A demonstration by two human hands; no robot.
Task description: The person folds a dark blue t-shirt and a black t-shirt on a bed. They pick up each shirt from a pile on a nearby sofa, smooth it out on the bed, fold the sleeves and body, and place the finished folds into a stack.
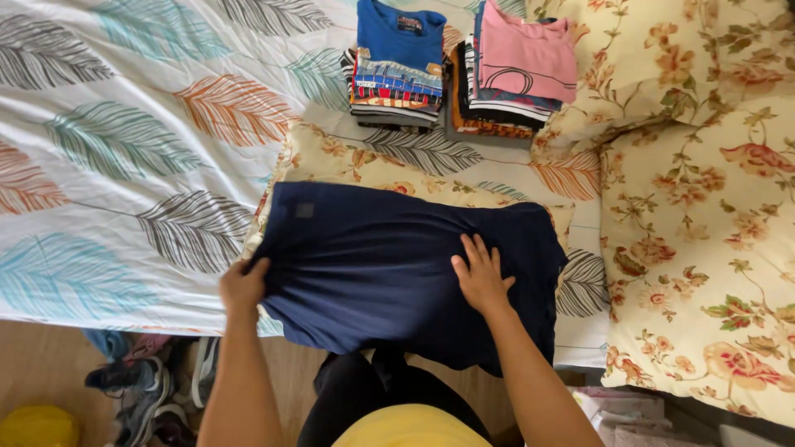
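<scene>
1. A navy garment (389,265) lay spread flat across a floral pillow (331,161) at the near edge of the bed, its lower hem hanging past the mattress toward the person's lap.
2. The left hand (243,285) gripped the garment's left edge, fingers curled and closed over the fabric, thumb on top of the fold.
3. The right hand (480,277) lay palm down on the cloth right of centre, fingers spread and pressing flat, holding nothing.
4. The bedspread (124,149) under the pillow was white with large feathers in teal, orange and grey.
5. Two stacks of folded clothes stood at the far side of the bed: the left stack (396,74) topped by a blue shirt, the right stack (513,74) topped by a pink one. The stacks sat just beside each other, well apart from the hands.
6. Big floral cushions (704,232) filled the right side, just beside the garment's right edge.
7. On the wooden floor at lower left lay shoes (141,389) and a yellow object (37,426), partly cut off by the frame.
</scene>
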